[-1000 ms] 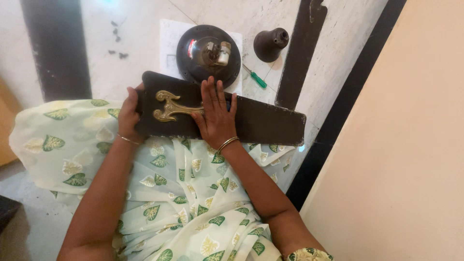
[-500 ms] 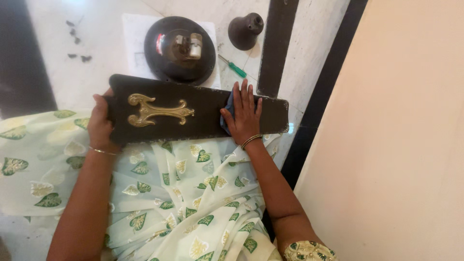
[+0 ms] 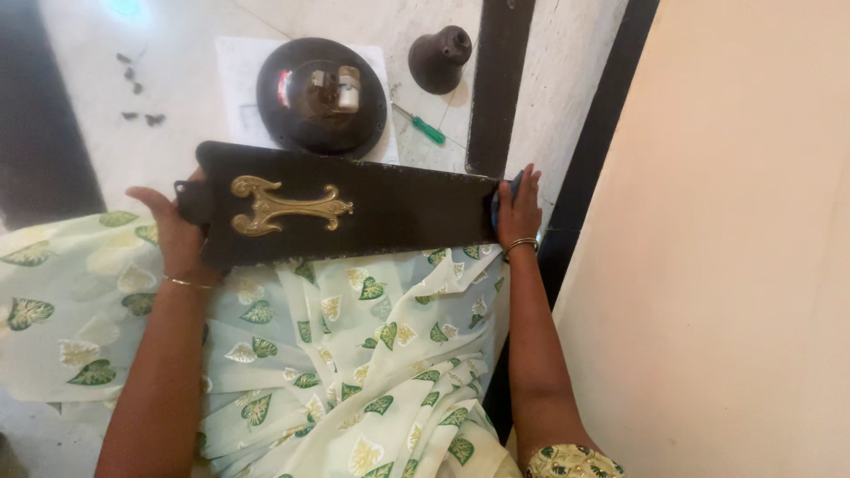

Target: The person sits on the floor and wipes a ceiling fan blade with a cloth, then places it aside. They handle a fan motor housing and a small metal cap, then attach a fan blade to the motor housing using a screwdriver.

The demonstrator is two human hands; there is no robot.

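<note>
Head view: since a second ago the right hand (image 3: 519, 208) has slid from the middle of the fan blade (image 3: 354, 212) out to its wide end, while the left hand (image 3: 177, 235) stays at the narrow end.

The fan blade is a long, dark brown board with a gold scrolled ornament (image 3: 282, 205) near its narrow end, lying crosswise over the person's lap on the leaf-printed cloth (image 3: 354, 354).

Left fingers are clamped on the narrow end by the bracket. Right fingers lie together, pressing a blue cloth (image 3: 496, 202) against the wide end's edge.

On the floor just beyond the blade sits the round fan motor housing (image 3: 320, 96) on a paper sheet (image 3: 237, 75), then a dark bell-shaped cover (image 3: 440, 58), and a green-handled screwdriver (image 3: 421, 126).
</note>
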